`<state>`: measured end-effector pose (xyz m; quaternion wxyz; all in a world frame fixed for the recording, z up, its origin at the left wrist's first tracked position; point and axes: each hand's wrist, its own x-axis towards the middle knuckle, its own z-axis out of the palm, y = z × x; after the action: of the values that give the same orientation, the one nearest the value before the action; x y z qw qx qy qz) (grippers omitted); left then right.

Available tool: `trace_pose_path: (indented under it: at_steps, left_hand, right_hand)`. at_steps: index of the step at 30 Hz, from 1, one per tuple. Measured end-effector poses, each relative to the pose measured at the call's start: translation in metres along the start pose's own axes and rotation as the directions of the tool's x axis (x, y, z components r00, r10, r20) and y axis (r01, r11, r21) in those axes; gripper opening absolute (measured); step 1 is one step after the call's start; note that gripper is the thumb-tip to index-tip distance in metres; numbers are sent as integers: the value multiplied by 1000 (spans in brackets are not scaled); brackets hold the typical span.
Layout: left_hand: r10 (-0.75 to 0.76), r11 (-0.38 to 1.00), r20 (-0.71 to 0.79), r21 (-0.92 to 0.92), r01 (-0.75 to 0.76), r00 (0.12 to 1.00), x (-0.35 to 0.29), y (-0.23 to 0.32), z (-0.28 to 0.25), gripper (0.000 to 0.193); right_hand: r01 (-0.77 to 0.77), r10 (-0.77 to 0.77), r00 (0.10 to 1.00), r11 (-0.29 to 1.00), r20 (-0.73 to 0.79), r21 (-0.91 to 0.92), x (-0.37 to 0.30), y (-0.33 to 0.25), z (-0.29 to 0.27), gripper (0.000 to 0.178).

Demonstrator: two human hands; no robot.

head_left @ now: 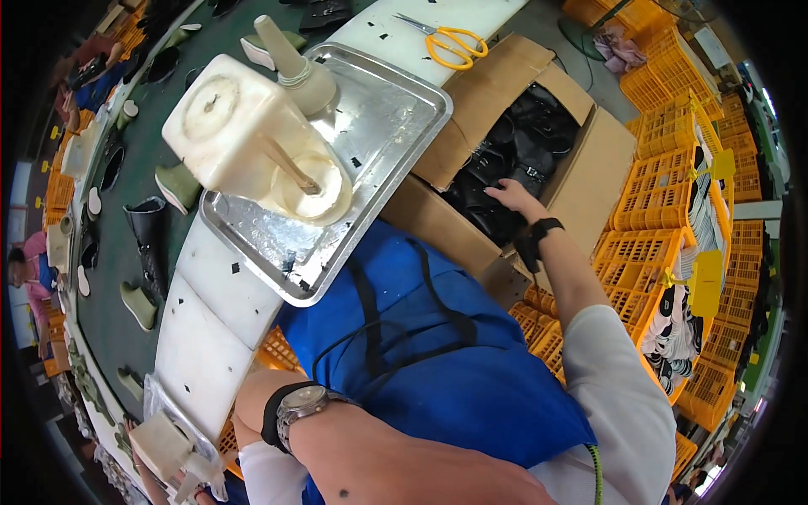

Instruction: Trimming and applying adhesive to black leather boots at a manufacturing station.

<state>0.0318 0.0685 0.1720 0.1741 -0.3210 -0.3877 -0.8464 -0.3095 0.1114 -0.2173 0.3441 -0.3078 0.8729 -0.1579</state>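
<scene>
My right hand (515, 198) is over an open cardboard box (587, 164), its fingers stretched out at the black buckled shoes (532, 156) inside. It wears a dark band at the wrist, and I see no shoe lifted. My left forearm crosses low over my blue apron (438, 337), with a metal wristwatch (305, 402) on it. The left hand (255, 397) shows only in part beyond the watch; its fingers are hidden. On a metal tray (433, 109) stand a whitish plastic container (227, 126) with a brush (290, 168) in its opening, and a pale bottle (307, 84) with a tall spout.
Yellow-handled scissors (454, 46) lie on the white bench (210, 295) beyond the tray. To the left, a green conveyor belt (126, 252) carries boots and shoes, including a black boot (148, 244). Stacked orange crates (652, 194) stand at the right, some holding soles.
</scene>
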Motion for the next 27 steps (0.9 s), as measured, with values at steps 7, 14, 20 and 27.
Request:
trace_pose_path:
  at_steps: [7,14,20,27]
  left_hand:
    - [-21,982,242,188,-25,970,-7,12,-50,51]
    - [-520,758,-399,192,623,755,-49,33,-85,36]
    - [-561,571,-631,173,803,535,-89,11,-101,43]
    - [-546,515,-640,254,819,542,-102,5,-97,42]
  right_hand:
    - [-312,297,950,919,98,240,7,-32,19,82]
    - [-271,189,961,789,203,551,-72,-16,-46,42]
    - [79,80,975,746,-206,661,-161,11,-73,27]
    - [343,-89,872,813,-481,471,-201,-14,-77,27]
